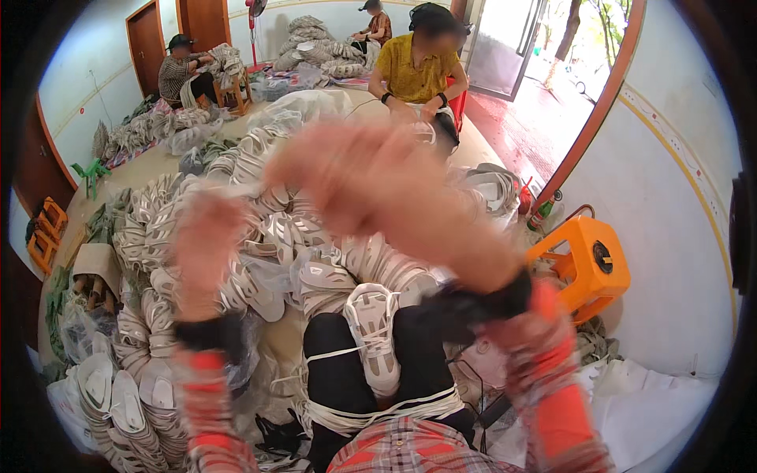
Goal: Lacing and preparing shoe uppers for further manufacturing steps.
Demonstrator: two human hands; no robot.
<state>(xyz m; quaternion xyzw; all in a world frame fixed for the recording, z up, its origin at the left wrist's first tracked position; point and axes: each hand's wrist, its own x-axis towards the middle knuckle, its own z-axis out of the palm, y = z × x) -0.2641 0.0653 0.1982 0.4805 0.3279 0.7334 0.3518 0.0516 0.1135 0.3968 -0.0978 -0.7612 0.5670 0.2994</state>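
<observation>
Both of my hands are raised over the heaped shoe uppers and badly smeared by motion. My left hand [209,240] is at the left, and my right hand [347,177] reaches across to the upper middle. A faint pale streak lies between them; I cannot make out what it is, nor whether the fingers hold anything. Below them, a white and beige shoe upper [374,327] rests between my thighs, toe end up. A white lace [335,354] stretches from it across my left thigh. More white laces [426,406] lie in a bundle over my lap.
Stacked shoe uppers [126,406] crowd the floor at left and ahead. An orange stool [587,264] stands at right, near a green bottle [542,211]. Facing me sits a person in a yellow shirt [415,71]. Two more people work farther back. A doorway opens at upper right.
</observation>
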